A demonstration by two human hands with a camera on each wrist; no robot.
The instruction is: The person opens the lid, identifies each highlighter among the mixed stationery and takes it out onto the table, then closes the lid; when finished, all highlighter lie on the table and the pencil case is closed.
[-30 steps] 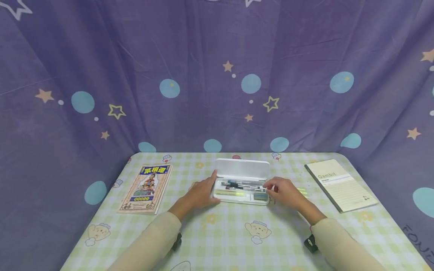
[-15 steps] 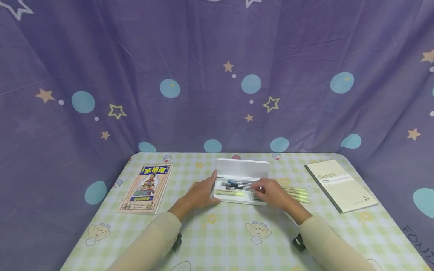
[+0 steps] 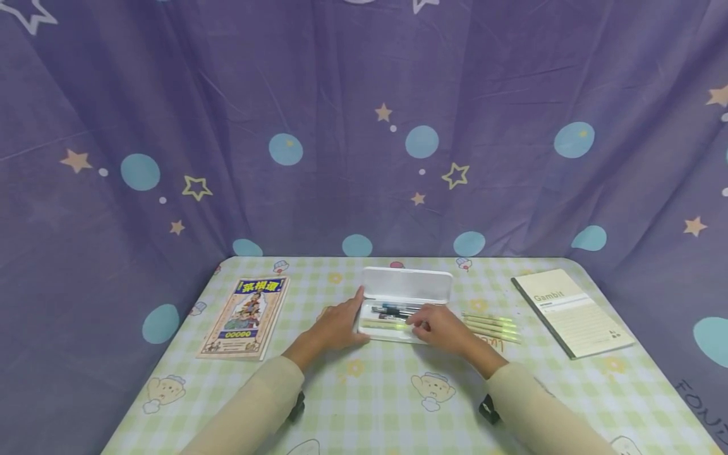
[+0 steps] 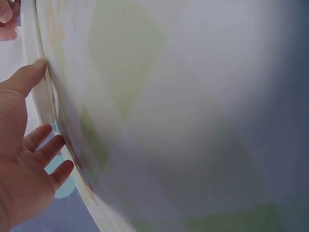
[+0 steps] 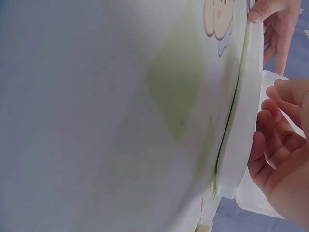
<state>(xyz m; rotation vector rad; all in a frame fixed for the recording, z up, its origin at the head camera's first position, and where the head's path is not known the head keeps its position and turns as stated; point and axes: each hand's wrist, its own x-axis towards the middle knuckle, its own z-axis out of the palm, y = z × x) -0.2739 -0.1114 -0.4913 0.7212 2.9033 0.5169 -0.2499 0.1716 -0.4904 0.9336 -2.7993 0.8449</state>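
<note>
A white pencil case [image 3: 398, 338] stands on the table with its lid [image 3: 407, 284] up. Inside lie several pens [image 3: 392, 309], dark and clear, and a yellow-green pen [image 3: 382, 323] in front of them. My left hand [image 3: 338, 325] rests against the case's left end, thumb along the front wall [image 4: 36, 72], other fingers fairly straight. My right hand [image 3: 440, 325] is over the right half, fingers bent and fingertips at the yellow-green pen's right end. I cannot tell whether they pinch it. The hand hides the case's right front compartment.
Several slim yellow-green pens [image 3: 491, 327] lie fanned on the table right of the case. A cream notebook [image 3: 571, 313] with a dark spine is farther right. At the left lies an illustrated booklet [image 3: 244, 319]. A purple curtain [image 3: 364, 126] hangs behind the checked tablecloth [image 3: 387, 404].
My right hand has moved left from the case's right end to over its middle, uncovering the fanned pens and covering the dark block at the front right. My left hand has stayed in place.
</note>
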